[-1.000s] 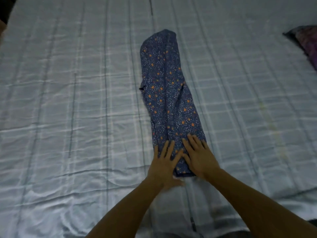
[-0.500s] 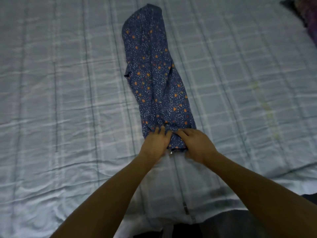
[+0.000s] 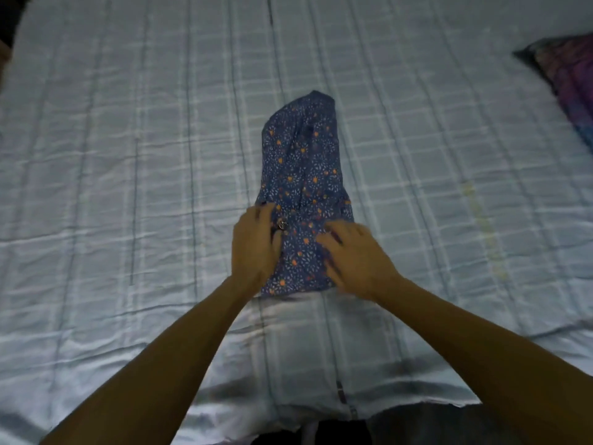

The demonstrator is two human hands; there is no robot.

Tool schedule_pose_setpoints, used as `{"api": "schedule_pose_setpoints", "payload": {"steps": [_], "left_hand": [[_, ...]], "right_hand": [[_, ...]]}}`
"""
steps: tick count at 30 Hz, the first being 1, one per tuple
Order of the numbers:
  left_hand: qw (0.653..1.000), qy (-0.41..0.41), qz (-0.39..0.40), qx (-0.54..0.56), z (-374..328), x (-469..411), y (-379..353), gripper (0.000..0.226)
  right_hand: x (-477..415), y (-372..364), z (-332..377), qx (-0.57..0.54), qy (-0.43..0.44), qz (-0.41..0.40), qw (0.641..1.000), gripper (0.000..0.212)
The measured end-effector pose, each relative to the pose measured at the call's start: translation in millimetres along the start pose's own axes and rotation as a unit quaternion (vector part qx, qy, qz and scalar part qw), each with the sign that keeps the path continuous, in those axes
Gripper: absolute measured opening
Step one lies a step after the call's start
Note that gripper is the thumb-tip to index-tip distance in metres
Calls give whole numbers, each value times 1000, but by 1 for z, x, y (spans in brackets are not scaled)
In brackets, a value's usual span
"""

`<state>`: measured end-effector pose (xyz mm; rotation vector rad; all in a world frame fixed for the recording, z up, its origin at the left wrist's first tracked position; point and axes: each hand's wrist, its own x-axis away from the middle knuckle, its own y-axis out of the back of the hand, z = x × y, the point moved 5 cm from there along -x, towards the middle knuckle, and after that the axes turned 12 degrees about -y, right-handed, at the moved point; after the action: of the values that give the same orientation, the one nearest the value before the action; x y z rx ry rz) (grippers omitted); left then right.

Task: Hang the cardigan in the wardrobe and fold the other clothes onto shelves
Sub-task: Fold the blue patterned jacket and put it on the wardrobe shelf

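Folded over now: the navy orange-flowered fabric garment (image 3: pixel 301 168) lies doubled on the pale checked bedsheet (image 3: pixel 128 187). My left hand (image 3: pixel 253 248) pinches the fold's edge to hold it, while my right hand (image 3: pixel 356 258), blurred, spreads its fingers to press the crease flat.

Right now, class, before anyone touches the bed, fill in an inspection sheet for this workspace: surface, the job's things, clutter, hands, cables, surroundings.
Surface: bed sheet, pale, checked, wrinkled.
Job's things: blue floral garment lying partly folded on the sheet; no cardigan, wardrobe or shelves in view.
Clutter: dark purple cloth at the far right edge, apart from the garment.
Hands: left hand grips the garment's left edge; right hand is blurred and lies on its near right part, so its grip cannot be told.
Cables: nothing seen.
Surroundings: dark beyond the bed's edges; too dim to tell what is there.
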<state>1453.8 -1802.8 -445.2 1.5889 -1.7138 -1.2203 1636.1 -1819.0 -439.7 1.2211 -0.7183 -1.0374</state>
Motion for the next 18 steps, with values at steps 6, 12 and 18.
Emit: {"api": "schedule_pose_setpoints", "payload": {"steps": [6,12,18], "left_hand": [[966,-201,145,-78,-25,73,-74,59],[957,-172,204,-113,1,31,-107,98],[954,-69,287,46,-24,-7,-65,11]], "right_hand": [[24,-76,-14,63,-104,185,975,103],[4,-92,-19,74,-69,79,992,85],[-16,-51,-28,-63,-96,163,980,40]]}}
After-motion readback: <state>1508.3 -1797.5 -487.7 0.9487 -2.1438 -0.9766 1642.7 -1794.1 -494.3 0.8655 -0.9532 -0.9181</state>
